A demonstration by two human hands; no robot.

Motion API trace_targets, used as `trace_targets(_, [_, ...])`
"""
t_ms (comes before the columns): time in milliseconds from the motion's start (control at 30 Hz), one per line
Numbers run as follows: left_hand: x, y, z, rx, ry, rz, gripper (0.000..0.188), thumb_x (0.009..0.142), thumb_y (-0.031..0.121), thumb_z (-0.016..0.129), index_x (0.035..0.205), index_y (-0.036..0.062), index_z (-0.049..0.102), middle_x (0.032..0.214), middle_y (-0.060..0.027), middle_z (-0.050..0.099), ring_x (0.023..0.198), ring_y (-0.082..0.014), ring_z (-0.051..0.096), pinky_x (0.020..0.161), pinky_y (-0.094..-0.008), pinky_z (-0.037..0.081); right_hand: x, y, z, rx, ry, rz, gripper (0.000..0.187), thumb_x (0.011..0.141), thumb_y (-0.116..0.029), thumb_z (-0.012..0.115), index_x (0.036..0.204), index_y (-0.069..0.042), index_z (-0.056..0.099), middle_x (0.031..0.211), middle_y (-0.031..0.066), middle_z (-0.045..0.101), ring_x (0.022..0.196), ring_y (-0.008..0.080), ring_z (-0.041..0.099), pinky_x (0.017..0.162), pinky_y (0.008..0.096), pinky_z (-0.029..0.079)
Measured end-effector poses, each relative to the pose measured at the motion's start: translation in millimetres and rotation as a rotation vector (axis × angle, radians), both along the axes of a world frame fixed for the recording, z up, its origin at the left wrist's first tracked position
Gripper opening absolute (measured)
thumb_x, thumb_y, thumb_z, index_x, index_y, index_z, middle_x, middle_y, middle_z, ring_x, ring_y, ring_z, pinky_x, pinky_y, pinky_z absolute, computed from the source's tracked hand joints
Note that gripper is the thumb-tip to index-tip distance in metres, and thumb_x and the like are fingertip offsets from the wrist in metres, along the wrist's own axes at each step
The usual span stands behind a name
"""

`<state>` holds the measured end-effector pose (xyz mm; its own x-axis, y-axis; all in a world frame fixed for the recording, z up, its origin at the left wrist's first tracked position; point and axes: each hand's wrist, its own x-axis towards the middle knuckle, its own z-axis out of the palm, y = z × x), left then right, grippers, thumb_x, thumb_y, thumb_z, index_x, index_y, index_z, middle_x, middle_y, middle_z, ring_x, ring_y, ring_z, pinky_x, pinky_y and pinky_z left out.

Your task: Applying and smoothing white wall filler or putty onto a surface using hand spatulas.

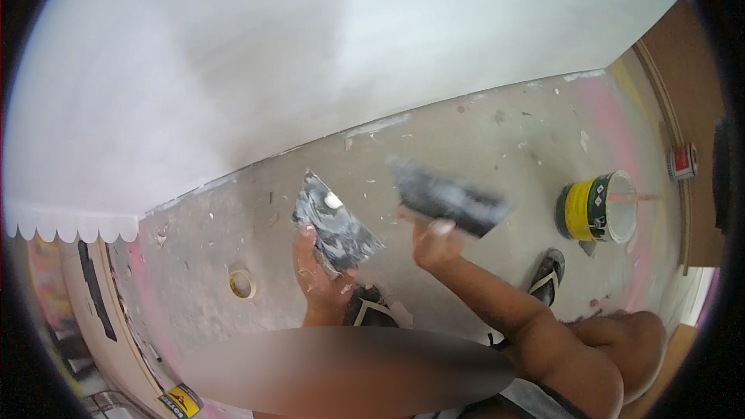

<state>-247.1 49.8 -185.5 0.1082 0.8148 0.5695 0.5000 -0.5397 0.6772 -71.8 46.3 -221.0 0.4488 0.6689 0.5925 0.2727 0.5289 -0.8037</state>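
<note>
My left hand [324,283] is closed on the lower edge of a flat dark plate [335,225] smeared with white filler. A small white lump of filler [333,200] sits on its upper face. To the right, my right hand [436,244] grips a wide dark putty knife [452,198], its blade blurred by motion and streaked white. The two tools are apart, both held above the grey floor. The putty knife's handle is mostly hidden in my fingers.
A white wall [434,39] rises ahead, meeting the stained floor [497,140]. At right stands an open yellow and green bucket [586,208]; a small can [683,162] is beyond it. A tape roll [242,285] lies on the left. Sandals [548,275] are near my arms.
</note>
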Motion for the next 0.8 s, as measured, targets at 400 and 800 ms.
trace_targets(400, [-0.3,2.0,-12.8,-0.393,-0.374,-0.128,0.061,0.079,0.013,0.074,0.132,0.0013,0.044,0.121,-0.0166,0.05,0.107,-0.0286,0.056,0.087,-0.0383,0.049,30.7,19.5,10.4,-0.03,-0.475,0.327,0.026,0.094,-0.013,0.053,0.11,0.006,0.059,0.095,0.0145,0.067,0.087,0.022,0.065,0.07,0.0375,0.054])
trace_targets(800, [0.2,14.9,-7.0,-1.301,-1.822,-0.56,0.026,0.097,0.022,0.049,0.104,0.0005,0.063,0.061,-0.0076,0.056,0.032,-0.0113,0.04,0.024,-0.0224,0.028,16.7,46.3,23.1,-0.688,0.61,0.767,0.032,0.087,-0.027,0.07,0.106,-0.003,0.064,0.087,0.0033,0.067,0.07,0.0095,0.062,0.055,0.0267,0.051])
